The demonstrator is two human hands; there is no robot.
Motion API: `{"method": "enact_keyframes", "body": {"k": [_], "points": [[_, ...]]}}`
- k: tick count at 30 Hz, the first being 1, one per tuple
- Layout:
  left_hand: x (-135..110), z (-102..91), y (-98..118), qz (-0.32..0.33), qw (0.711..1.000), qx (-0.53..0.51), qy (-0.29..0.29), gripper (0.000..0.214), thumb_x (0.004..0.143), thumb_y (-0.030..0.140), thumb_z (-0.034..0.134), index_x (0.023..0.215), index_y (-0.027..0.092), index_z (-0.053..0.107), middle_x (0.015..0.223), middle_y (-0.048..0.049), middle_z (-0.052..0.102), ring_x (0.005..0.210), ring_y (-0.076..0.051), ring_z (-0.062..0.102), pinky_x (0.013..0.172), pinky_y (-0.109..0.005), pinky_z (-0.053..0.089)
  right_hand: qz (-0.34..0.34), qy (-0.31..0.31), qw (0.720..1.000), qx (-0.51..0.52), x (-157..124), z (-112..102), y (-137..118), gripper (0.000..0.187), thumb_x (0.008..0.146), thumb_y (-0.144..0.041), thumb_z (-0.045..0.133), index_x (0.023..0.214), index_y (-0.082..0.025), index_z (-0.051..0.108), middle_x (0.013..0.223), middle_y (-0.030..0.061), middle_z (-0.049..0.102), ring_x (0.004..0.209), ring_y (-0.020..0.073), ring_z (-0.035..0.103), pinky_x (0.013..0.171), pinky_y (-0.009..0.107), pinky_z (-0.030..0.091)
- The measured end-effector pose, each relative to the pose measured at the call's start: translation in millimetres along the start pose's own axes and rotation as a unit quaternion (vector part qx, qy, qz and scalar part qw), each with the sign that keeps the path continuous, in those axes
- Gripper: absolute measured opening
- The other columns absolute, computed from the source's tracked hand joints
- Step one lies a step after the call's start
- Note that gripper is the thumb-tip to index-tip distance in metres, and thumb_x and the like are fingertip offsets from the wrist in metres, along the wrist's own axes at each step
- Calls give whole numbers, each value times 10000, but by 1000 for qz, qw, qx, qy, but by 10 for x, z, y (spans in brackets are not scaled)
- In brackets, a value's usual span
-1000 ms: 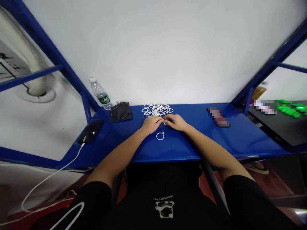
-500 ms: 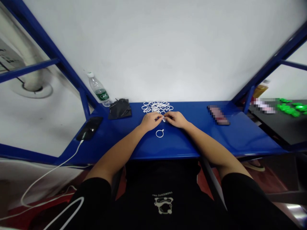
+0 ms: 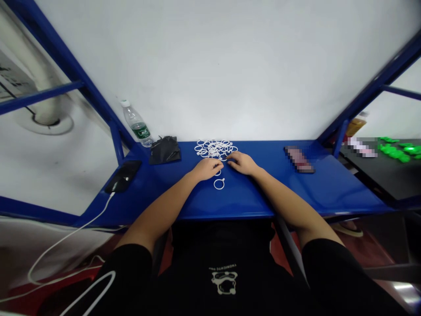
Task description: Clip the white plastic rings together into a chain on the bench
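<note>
A heap of several white plastic rings (image 3: 214, 148) lies at the back of the blue table (image 3: 296, 193). My left hand (image 3: 206, 168) rests just in front of the heap, fingers curled, with a white ring (image 3: 217, 173) showing at its fingertips. My right hand (image 3: 242, 163) lies beside it, fingers stretched towards the near edge of the heap and touching it. The two hands are a little apart. One more white ring with a small tab (image 3: 219, 184) lies alone on the table, nearer to me than both hands.
A plastic water bottle (image 3: 136, 123) stands at the back left beside a crumpled black bag (image 3: 165, 150). A black phone (image 3: 123, 176) on a white cable lies at the left edge. A blurred flat object (image 3: 298, 159) is at the right. Green parts (image 3: 396, 149) sit on the neighbouring black table.
My hands, which were pinched together on a small white piece, have drawn apart. The right hand's fingers have moved up to the heap of rings.
</note>
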State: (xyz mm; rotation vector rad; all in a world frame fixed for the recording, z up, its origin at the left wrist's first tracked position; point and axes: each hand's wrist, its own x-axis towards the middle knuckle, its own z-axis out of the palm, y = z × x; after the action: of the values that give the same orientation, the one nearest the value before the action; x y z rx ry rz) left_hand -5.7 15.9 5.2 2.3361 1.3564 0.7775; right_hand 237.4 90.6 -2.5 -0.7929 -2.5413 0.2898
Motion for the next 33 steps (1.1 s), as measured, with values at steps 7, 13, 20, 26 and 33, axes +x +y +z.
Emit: {"method": "enact_keyframes", "body": {"k": [7,13,20,26,33], "points": [[15,20,-17,-43,993,-57,98,249,1031,338,586,993,206,794,890,-24,794,777,-159,694,766,-283,551,-10,-50,998,-29,9,3,-22,358,995,-234,629,1341,-259,717,1485,112,627,1243,278,680,1020,410,561],[53,33,-156,-73,991,15,114,181,994,273,676,1113,212,798,1107,-61,799,951,-198,719,914,-337,567,-18,-32,999,-7,10,-19,-12,106,981,-286,668,1005,-209,737,1155,100,723,1048,237,689,886,333,533],[42,77,-169,-57,997,26,44,212,994,294,691,1164,225,797,1145,-56,796,994,-212,727,941,-348,565,-16,-23,999,16,20,-47,-36,185,963,-318,649,815,-208,650,814,42,682,756,184,593,725,294,423],[43,86,-160,-53,998,22,37,247,1003,303,677,1210,222,786,1147,-63,793,997,-215,730,952,-359,571,-12,3,1000,29,9,-83,-39,320,936,-449,707,739,-214,614,740,25,670,725,183,582,715,297,408],[37,73,-129,-38,999,17,22,244,994,281,687,1206,211,784,1138,-60,791,1052,-221,728,985,-359,560,-15,-33,999,40,-11,-127,3,178,872,-336,714,980,-198,746,838,38,726,755,189,622,727,297,440]]}}
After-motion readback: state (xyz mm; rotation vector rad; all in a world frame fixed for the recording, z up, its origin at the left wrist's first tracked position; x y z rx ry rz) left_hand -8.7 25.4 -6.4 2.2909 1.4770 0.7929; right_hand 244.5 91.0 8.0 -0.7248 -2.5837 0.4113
